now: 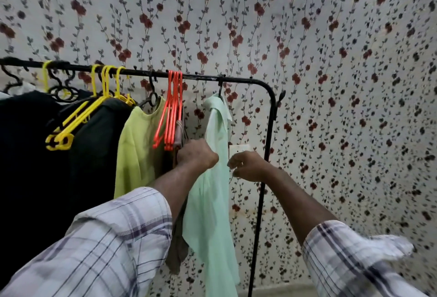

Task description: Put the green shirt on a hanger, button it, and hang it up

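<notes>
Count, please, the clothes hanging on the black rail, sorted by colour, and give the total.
Black garments: 2
Yellow-green top: 1
Pale green shirt: 1
Brown garment: 1
Total: 5

Left hand [197, 154] raised and fisted, right hand [248, 165] beside it, fingers [233, 163] curled, both arms outstretched

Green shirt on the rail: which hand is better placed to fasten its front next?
Probably the left hand: it is closed on the green shirt at chest height. The right hand sits at the shirt's right edge, fingers pinched, contact unclear. The shirt already hangs from the black rail.
</notes>
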